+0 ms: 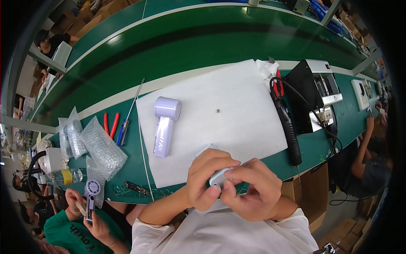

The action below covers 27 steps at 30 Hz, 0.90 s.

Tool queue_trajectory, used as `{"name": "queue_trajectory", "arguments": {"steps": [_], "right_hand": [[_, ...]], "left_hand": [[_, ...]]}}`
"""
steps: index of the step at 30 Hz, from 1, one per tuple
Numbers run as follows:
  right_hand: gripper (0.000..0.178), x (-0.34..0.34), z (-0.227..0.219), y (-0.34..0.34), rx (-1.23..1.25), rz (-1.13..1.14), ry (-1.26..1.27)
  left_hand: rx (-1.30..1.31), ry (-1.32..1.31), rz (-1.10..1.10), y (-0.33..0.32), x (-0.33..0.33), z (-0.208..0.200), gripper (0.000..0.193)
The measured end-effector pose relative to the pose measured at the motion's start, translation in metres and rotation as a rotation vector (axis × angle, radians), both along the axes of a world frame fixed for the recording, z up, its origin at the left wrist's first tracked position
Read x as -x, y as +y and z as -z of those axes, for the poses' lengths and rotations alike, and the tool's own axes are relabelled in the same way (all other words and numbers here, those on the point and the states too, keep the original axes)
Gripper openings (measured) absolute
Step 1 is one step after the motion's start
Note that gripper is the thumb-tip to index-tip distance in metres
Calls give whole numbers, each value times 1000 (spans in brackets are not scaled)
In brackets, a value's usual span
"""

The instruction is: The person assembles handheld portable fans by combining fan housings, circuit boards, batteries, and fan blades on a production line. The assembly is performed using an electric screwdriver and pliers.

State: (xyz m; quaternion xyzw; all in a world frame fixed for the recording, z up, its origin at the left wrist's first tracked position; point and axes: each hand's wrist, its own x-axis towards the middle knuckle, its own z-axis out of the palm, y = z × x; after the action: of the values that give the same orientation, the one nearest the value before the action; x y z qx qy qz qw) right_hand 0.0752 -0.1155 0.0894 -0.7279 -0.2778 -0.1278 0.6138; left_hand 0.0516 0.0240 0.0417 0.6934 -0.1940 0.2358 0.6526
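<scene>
Close to my body, at the sheet's near edge, both hands meet around a small light-blue plastic part (218,177). My left hand (203,180) wraps its fingers and thumb around it. From the other side, my right hand (253,188) pinches at the part's edge; its fingers cover whatever else may be there. Just beyond the left knuckles, a second pale-blue piece (206,150) lies on the white sheet (241,131), partly hidden by the hand. A lilac handheld fan (165,127) rests on the sheet's left side. A tiny dark component (218,111) sits near the middle.
Left of the sheet are a screwdriver (123,132), red-handled pliers (111,125), bubble-wrapped items (103,148) and a water bottle (63,177). A black corded power screwdriver (289,133) and a metal-and-black device (323,91) stand right. A co-worker's hand (99,228) holds another fan, lower left.
</scene>
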Motion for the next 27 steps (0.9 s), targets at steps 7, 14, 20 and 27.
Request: {"name": "queue_trajectory", "arguments": {"steps": [7,14,20,27], "right_hand": [[23,1,2,1,8,-10,-59],[24,0,-2,-4,78,27,-192],[24,1,-7,-23,154,102,-193],[28,-15,4,-31,104,-130,-44]], "left_hand": [[-67,62,-19,2,5,-1,43],[-74,99,-26,0,7,-5,40],[-28,19,-66,-7,4,0,33],[9,101,-53,-2,6,-4,37]]}}
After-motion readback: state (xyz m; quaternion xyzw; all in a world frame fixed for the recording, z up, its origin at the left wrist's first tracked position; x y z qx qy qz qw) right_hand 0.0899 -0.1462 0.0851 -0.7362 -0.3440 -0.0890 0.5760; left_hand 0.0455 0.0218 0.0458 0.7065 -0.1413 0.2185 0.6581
